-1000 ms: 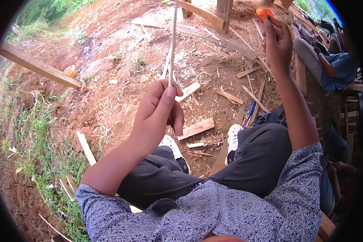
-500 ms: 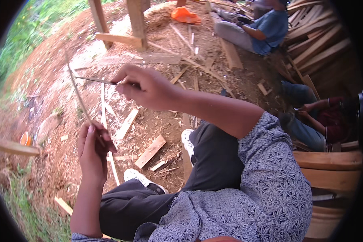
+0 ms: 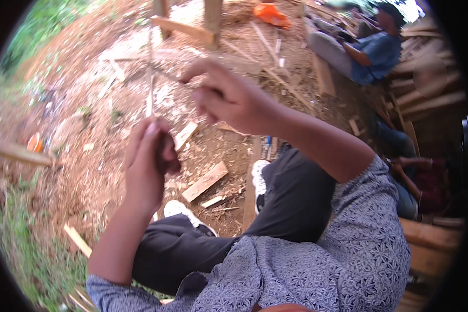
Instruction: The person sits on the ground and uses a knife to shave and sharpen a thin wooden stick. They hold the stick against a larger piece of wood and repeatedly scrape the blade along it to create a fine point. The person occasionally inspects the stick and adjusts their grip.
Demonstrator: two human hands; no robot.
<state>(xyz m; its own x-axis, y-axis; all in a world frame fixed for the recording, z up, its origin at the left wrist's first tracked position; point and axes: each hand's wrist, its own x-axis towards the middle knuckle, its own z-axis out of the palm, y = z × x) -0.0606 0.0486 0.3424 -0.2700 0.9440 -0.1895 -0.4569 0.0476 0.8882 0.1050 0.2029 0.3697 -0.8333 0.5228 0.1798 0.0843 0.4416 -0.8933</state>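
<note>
My left hand (image 3: 151, 156) is closed around the lower end of a thin pale wooden stick (image 3: 151, 93), which stands nearly upright above the fist. Farther up and to the right, my right hand (image 3: 226, 99) pinches a narrow, dark, blade-like tool (image 3: 167, 74), apparently a slim knife. Its tip points left and meets or crosses the stick in the picture; motion blur hides whether they touch. The handle is mostly hidden by my fingers.
Wood offcuts (image 3: 205, 182) and shavings litter the dirt around my shoes. A wooden frame (image 3: 187, 31) stands ahead, near an orange bag (image 3: 272, 15). One person in blue (image 3: 372, 54) sits far right; another in dark red (image 3: 426, 179) sits nearer, by stacked timber (image 3: 426, 104).
Both hands have shifted right with the stick and the tool, the left one also upward. The stick, leaning left before, is now nearly upright. The whole view has swung slightly.
</note>
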